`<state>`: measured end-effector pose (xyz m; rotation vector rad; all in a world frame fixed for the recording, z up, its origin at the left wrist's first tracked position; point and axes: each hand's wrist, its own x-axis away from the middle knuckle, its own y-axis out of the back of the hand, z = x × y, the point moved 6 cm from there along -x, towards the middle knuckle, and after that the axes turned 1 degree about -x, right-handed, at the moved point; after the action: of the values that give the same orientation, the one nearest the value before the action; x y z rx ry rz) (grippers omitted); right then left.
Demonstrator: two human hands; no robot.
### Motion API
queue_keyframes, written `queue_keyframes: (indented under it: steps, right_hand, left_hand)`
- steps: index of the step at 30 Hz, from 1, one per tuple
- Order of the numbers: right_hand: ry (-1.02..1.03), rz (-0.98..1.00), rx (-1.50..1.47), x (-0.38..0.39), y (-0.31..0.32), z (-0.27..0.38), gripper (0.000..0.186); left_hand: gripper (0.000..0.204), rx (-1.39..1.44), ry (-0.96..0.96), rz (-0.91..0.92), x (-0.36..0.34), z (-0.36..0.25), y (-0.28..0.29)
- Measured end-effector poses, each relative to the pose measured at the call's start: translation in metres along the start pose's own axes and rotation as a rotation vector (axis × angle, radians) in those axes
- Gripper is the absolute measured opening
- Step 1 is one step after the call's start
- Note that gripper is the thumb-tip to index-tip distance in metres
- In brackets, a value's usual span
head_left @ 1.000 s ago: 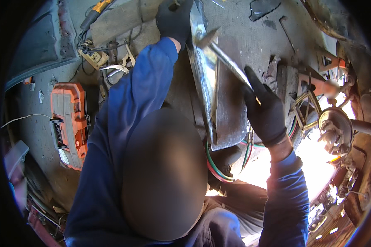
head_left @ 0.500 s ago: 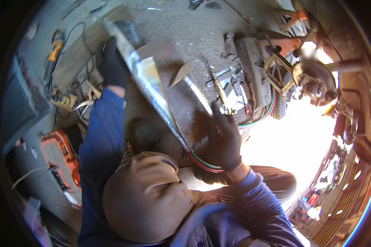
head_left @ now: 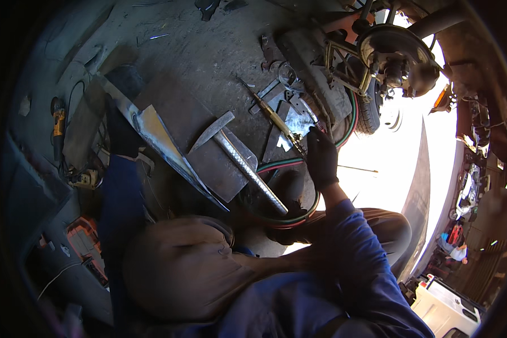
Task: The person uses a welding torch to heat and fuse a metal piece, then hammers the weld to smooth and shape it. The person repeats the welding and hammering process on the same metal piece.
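Note:
My left hand [head_left: 122, 128], in a black glove, is closed on the edge of a long bent piece of sheet metal [head_left: 162, 135]. That piece lies slantwise over a dark flat steel plate [head_left: 177, 101]. A hammer [head_left: 239, 155] with a pointed head and a patterned metal handle rests on the plate, its handle end towards me, with neither hand on it. My right hand [head_left: 322, 160], also gloved, is at the end of a slim tool with a reddish handle [head_left: 310, 112], beside a brass gas torch [head_left: 276, 119]. Its fingers are too dark to read.
Red and green hoses [head_left: 281, 164] curl between the plate and my knee. A wheel hub with a brake disc [head_left: 397, 62] stands at the far right. On the left lie a yellow angle grinder [head_left: 58, 127] and an orange case [head_left: 85, 242]. Bright sunlit ground is at right.
My right hand has come off the hammer handle and moved to the tools beyond the hoses. The hammer now lies on the plate. The sheet metal sits lower, and the whole view has shifted.

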<state>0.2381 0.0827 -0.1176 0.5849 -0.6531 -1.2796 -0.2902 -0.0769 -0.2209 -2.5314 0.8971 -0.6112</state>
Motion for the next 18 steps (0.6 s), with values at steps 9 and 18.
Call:
queue_keyframes:
  steps: [9,18]
  right_hand:
    - [0.039,0.214,0.482,-0.129,-0.047,-0.21,0.044]
    - [-0.147,0.251,0.766,-0.14,-0.061,-0.166,0.049]
  left_hand:
    - [0.044,-0.25,-0.29,0.254,-0.013,-0.015,0.013]
    - [0.032,-0.666,-0.733,0.079,-0.007,-0.122,0.028]
